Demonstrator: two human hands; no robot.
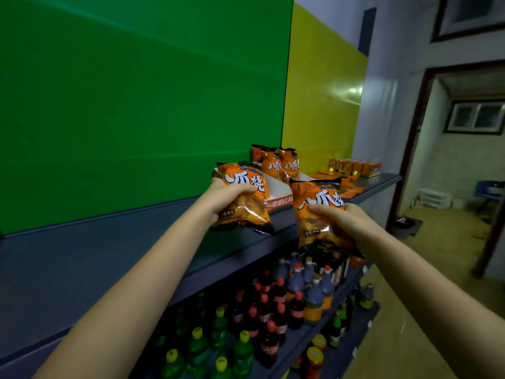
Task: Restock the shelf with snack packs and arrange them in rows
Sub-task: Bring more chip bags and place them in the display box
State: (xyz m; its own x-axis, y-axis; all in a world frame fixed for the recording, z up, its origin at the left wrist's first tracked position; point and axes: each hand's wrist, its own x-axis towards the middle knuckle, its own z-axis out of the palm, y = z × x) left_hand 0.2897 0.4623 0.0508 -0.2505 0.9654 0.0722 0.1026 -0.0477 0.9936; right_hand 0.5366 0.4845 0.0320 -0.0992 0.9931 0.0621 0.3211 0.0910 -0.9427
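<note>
My left hand (222, 196) grips an orange snack pack (247, 198) upright, its bottom edge at the dark blue shelf (114, 258). My right hand (345, 218) holds a second orange snack pack (318, 212) in the air beyond the shelf's front edge. Behind them a white and orange carton (281, 191) rests on the shelf with several more orange packs (276, 161) standing at its back.
Green (136, 105) and yellow (322, 91) panels back the shelf. Flat orange packets (351, 188) and gold boxes (355, 168) lie further right. Lower shelves hold soda and sauce bottles (262, 318). An open doorway (451, 160) is to the right.
</note>
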